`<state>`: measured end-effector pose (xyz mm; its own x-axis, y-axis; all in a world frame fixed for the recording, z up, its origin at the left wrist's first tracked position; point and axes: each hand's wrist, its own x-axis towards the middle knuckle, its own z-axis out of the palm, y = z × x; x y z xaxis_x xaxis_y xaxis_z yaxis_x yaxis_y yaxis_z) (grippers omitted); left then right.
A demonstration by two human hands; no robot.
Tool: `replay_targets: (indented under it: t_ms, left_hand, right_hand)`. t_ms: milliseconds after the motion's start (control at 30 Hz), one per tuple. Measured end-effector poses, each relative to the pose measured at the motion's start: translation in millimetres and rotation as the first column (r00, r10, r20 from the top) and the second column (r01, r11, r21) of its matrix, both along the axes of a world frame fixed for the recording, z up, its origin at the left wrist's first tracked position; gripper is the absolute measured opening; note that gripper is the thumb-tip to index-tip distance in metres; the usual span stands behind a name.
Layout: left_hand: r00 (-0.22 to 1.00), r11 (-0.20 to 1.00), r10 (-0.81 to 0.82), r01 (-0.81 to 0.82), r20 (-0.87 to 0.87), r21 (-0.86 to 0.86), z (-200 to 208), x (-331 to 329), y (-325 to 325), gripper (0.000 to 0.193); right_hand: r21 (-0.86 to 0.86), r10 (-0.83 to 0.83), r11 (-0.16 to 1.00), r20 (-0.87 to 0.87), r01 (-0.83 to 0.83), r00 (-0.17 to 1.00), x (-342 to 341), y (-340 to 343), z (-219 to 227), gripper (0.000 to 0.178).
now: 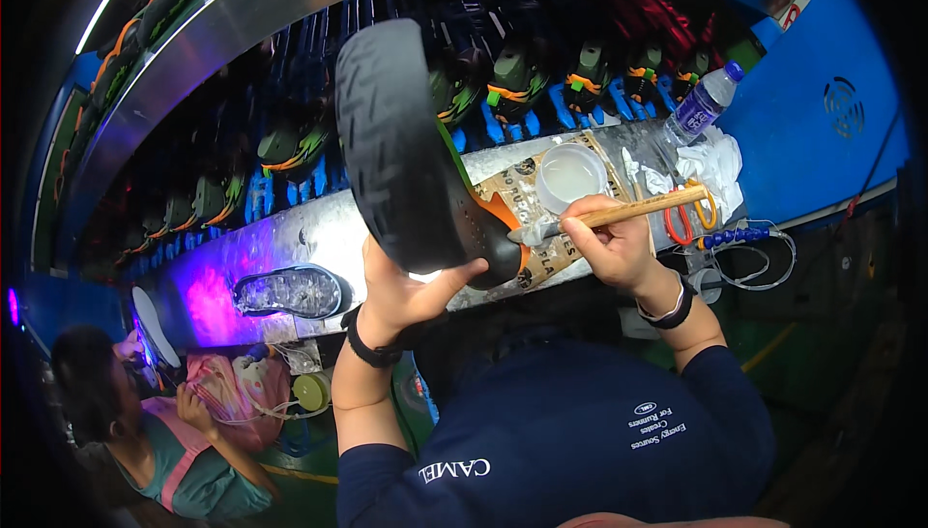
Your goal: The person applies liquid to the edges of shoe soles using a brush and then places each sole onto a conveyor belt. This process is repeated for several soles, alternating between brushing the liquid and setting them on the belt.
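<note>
Black-soled shoe point(414, 165) rises from the gripping left hand point(401, 292); right hand point(617, 252), beside it, pinches a wooden-handled brush point(643, 208).

A shoe point(401, 151) raised in the left hand point(411, 296) walls off the middle of the bench point(319, 230) on my remote feed, while a brush point(650, 205) in the right hand point(616, 249) bars a tub's point(571, 176) near side. I see passable bare metal beside the sole point(290, 292) at left; scissors point(669, 225) and a bottle point(703, 105) crowd the right. Behind the shoe, clearance is hard to judge.

Purple glare on metal bench point(211, 291), bowed edges, black rim
</note>
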<state>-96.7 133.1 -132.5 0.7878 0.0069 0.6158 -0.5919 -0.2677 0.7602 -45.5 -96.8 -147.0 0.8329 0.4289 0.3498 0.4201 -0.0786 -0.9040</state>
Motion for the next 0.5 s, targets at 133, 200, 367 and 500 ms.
replay_targets:
  t_ms: [133, 200, 367, 500]
  left_hand:
    - [0.991, 0.936, 0.027, -0.071, 0.130, 0.346, -12.2, -2.0, 8.8, 0.050]
    - [0.987, 0.920, 0.026, -0.085, 0.157, 0.383, -40.0, -2.3, 18.4, 0.069]
    - [0.985, 0.947, 0.012, -0.066, 0.173, 0.313, -38.1, -0.9, 13.6, 0.102]
    - [0.984, 0.933, 0.025, -0.087, 0.177, 0.349, -24.3, 0.3, 11.8, 0.093]
  right_hand:
    - [0.035, -0.028, 0.999, -0.023, 0.029, 0.999, -1.6, -3.7, -2.7, 0.005]
    - [0.062, -0.012, 0.998, -0.048, 0.015, 0.999, -4.2, -4.9, -0.9, 0.005]
    - [0.180, 0.028, 0.984, -0.189, 0.006, 0.982, -9.1, -8.1, -2.7, 0.006]
    - [0.295, 0.049, 0.955, -0.289, 0.041, 0.956, -3.2, -9.6, -7.9, 0.006]
